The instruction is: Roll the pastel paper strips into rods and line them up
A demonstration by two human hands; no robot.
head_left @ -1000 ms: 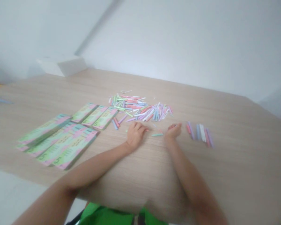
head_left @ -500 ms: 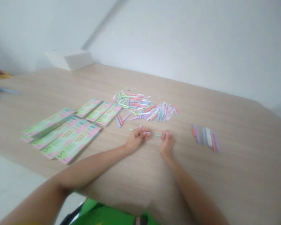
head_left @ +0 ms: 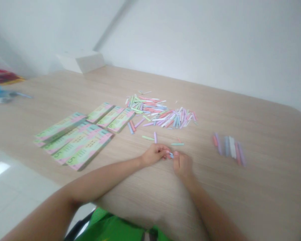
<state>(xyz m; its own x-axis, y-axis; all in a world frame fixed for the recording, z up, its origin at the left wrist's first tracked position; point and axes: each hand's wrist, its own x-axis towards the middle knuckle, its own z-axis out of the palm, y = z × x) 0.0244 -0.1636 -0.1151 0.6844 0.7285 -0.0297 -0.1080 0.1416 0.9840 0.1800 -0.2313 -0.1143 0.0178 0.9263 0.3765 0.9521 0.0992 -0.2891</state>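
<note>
Pinching: blue paper strip (head_left: pixel 171 155) between left hand (head_left: pixel 154 154) and right hand (head_left: pixel 182 165), both grips closed, brought together for fine work.
Lying apart: pastel strip pile (head_left: pixel 160 113), strip row (head_left: pixel 229 150), printed cards (head_left: pixel 82 149) on table (head_left: pixel 253 201).

A pale wood-grain worktop (head_left: pixel 261 197) — crowded with pastel paper.

To the left lie printed green-and-pink paper strips (head_left: pixel 81 147), some marked with a 5, set side by side in two loose rows. Further along sits a loose heap of pastel paper sticks (head_left: pixel 160 115), with a short row of pink, lilac, blue and white sticks (head_left: pixel 228 149) well apart on the right. Between them lie a green stick (head_left: pixel 147 138), a lilac stick (head_left: pixel 155 137) and a teal stick (head_left: pixel 177 144) — each alone. Blurred red and blue items (head_left: pixel 0 87) sit far left, too unclear to name.
</note>
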